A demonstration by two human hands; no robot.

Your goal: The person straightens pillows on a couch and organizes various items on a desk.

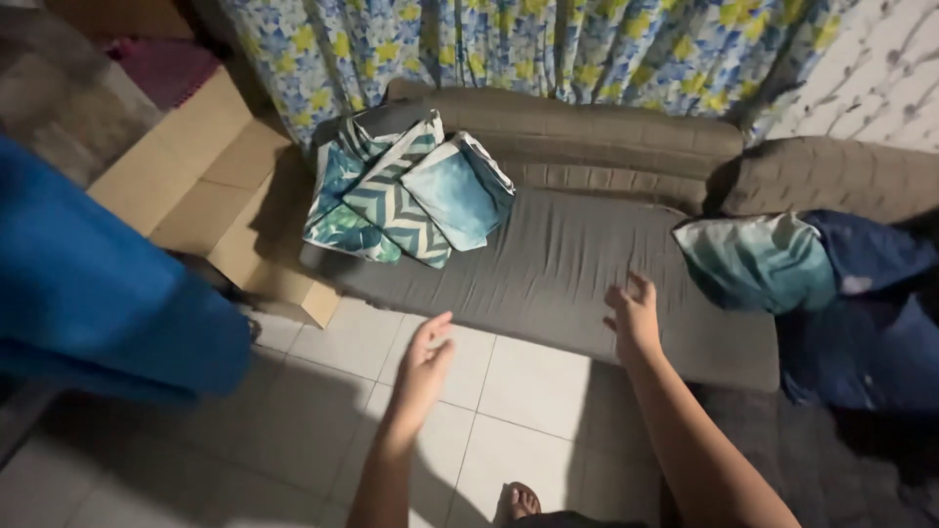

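- The grey sofa seat (577, 264) is serving as the landmark here; its long axis is running from left to right across the view, with the front edge facing the person.
- The right hand (634, 318) is hovering over, or just touching, the front part of the sofa seat, a little right of its middle; I cannot tell whether the palm is pressing down. Its fingers are spreading loosely and holding nothing.
- The left hand (424, 364) is hanging over the tiled floor (509, 391), just in front of the seat's front edge and left of the right hand. Its fingers are lying fairly straight and close together, with nothing in them.
- The right hand is the nearer one to the seat; the left hand is standing apart from it.
- A pile of three blue and teal patterned cushions (406, 191) is leaning at the seat's left end, against the backrest, well apart from both hands and beyond the left one.
- One teal cushion (753, 262) is lying at the seat's right end, near the right hand, with dark blue cloth (871, 313) beside it.
- A cardboard box (210, 186) is standing on the floor just left of the seat; its inside is not showing.
- A floral curtain (528, 44) is hanging behind the backrest.
- A bare foot (518, 502) is showing on the floor in front of the seat.
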